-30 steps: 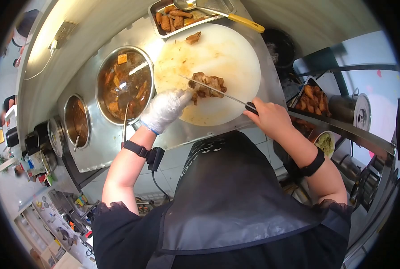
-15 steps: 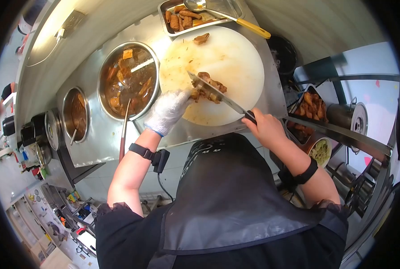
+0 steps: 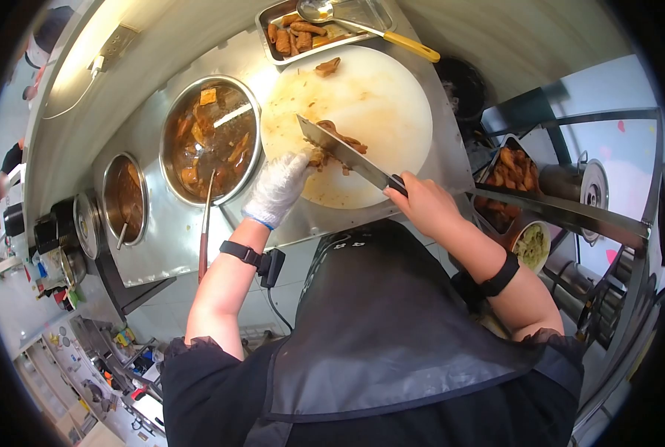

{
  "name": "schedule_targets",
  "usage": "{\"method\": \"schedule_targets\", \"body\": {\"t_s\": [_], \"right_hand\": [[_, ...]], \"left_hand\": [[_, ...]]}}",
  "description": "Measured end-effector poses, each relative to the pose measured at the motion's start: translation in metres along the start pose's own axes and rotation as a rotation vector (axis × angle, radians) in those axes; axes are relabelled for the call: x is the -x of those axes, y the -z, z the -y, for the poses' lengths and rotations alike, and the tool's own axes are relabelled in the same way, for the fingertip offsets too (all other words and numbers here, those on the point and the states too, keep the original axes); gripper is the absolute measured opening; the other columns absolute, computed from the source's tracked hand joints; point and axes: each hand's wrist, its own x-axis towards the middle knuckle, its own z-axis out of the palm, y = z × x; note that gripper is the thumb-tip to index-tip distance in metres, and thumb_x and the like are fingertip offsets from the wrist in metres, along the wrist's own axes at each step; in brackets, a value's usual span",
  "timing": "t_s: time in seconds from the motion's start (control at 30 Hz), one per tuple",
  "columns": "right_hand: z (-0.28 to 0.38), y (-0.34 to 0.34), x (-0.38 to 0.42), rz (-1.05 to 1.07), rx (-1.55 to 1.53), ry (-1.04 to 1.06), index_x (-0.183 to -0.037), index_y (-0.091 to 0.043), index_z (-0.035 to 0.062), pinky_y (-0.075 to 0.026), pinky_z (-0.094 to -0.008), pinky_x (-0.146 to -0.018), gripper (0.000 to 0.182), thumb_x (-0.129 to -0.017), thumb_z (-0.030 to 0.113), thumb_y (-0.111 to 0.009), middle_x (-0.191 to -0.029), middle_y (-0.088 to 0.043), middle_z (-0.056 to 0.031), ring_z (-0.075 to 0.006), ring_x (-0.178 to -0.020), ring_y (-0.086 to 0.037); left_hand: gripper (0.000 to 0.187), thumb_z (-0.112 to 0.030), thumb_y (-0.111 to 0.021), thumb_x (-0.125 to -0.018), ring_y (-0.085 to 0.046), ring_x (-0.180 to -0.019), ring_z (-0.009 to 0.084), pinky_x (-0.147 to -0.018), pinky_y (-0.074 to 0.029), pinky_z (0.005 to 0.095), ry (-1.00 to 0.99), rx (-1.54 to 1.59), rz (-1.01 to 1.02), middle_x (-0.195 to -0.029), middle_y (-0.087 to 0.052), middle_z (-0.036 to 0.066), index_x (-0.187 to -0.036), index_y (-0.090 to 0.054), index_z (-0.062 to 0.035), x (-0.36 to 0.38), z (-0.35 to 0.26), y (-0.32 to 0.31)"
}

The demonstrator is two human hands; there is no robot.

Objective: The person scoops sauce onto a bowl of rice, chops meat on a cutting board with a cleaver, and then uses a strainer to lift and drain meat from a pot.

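Note:
My left hand (image 3: pixel 277 186), in a clear plastic glove, grips the left end of a piece of brown cooked meat (image 3: pixel 347 141) on the round white cutting board (image 3: pixel 399 112). My bare right hand (image 3: pixel 425 204) is closed around the black handle of a wide cleaver (image 3: pixel 347 155). The blade slants across the meat, its tip toward the upper left, hiding part of it. A small brown piece (image 3: pixel 327 67) lies near the board's top edge.
A large pot of brown broth (image 3: pixel 212 160) with a ladle stands left of the board, a smaller pot (image 3: pixel 125 197) beyond. Behind lies a metal tray (image 3: pixel 271 54) with brown rolls and a yellow-handled spoon (image 3: pixel 411 46). Meat trays (image 3: pixel 513 171) sit at the right.
The cleaver and my right hand have shifted left, so the blade crosses the meat nearer my gloved left hand. The whole view has moved slightly.

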Motion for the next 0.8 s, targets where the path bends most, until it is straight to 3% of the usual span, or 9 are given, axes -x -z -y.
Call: {"method": "schedule_targets", "body": {"t_s": [0.2, 0.3, 0.37, 0.5, 0.63, 0.7, 0.8], "right_hand": [[0.012, 0.003, -0.003, -0.009, 0.103, 0.025, -0.094, -0.051, 0.0042, -0.048, -0.0486, -0.067, 0.037, -0.093, 0.041, -0.052, -0.078, -0.064, -0.0185, -0.0389, -0.077, -0.063], [0.011, 0.0, -0.007, -0.067, 0.188, 0.081, -0.095, -0.052, 0.0048, -0.049, -0.0481, -0.066, 0.036, -0.093, 0.041, -0.053, -0.077, -0.065, -0.0177, -0.0385, -0.075, -0.063], [0.013, 0.003, -0.013, -0.108, 0.233, 0.117, -0.095, -0.052, 0.0052, -0.049, -0.048, -0.066, 0.036, -0.092, 0.041, -0.053, -0.076, -0.065, -0.0172, -0.0384, -0.074, -0.064], [0.009, 0.013, -0.022, -0.222, 0.223, 0.111, -0.095, -0.051, 0.0052, -0.049, -0.0478, -0.064, 0.035, -0.092, 0.04, -0.053, -0.075, -0.065, -0.018, -0.0389, -0.073, -0.063], [0.001, -0.001, -0.011, -0.266, -0.082, 0.251, -0.093, -0.052, 0.0042, -0.045, -0.0476, -0.061, 0.034, -0.092, 0.038, -0.055, -0.071, -0.061, -0.0196, -0.0419, -0.07, -0.059], [0.007, -0.006, -0.007, -0.155, -0.23, 0.159, -0.091, -0.052, 0.0026, -0.043, -0.0465, -0.06, 0.034, -0.092, 0.036, -0.056, -0.069, -0.059, -0.0202, -0.0419, -0.067, -0.058], [0.016, -0.011, -0.005, -0.134, -0.299, 0.145, -0.09, -0.052, 0.0012, -0.043, -0.0457, -0.06, 0.033, -0.092, 0.034, -0.057, -0.067, -0.058, -0.0209, -0.0421, -0.066, -0.057]], "left_hand": [[0.021, -0.011, -0.067, -0.077, -0.06, -0.077, 0.0348, -0.069, -0.05, 0.0429, -0.045, -0.002, -0.035, -0.082, -0.06, 0.016, -0.097, -0.06, -0.0061, 0.018, 0.005, -0.003], [0.019, -0.009, -0.066, -0.078, -0.06, -0.076, 0.0333, -0.068, -0.049, 0.0412, 0.013, 0.05, -0.032, -0.081, -0.061, 0.016, -0.095, -0.061, -0.0045, 0.026, 0.005, 0.001], [0.014, -0.008, -0.065, -0.079, -0.06, -0.075, 0.0313, -0.069, -0.049, 0.0398, 0.157, 0.404, -0.193, -0.081, -0.062, 0.016, -0.093, -0.062, -0.0028, 0.027, 0.002, 0.011], [0.015, -0.007, -0.062, -0.082, -0.061, -0.078, 0.0308, -0.073, -0.049, 0.0387, 0.253, 0.295, -0.195, -0.083, -0.063, 0.017, -0.096, -0.065, -0.0008, 0.006, -0.002, 0.01], [0.03, -0.015, -0.067, -0.08, -0.061, -0.086, 0.0299, -0.08, -0.049, 0.0395, 0.288, 0.403, -0.237, -0.091, -0.063, 0.018, -0.106, -0.063, -0.0017, -0.002, -0.001, 0.002], [0.033, -0.016, -0.068, -0.079, -0.062, -0.088, 0.0306, -0.082, -0.049, 0.0392, 0.247, 0.324, -0.266, -0.098, -0.063, 0.018, -0.108, -0.062, -0.0018, -0.004, -0.003, 0.006], [0.033, -0.017, -0.065, -0.081, -0.062, -0.089, 0.0306, -0.082, -0.048, 0.0389, 0.3, 0.475, -0.133, -0.098, -0.063, 0.019, -0.109, -0.061, -0.0012, -0.012, 0.005, 0.001]]}}
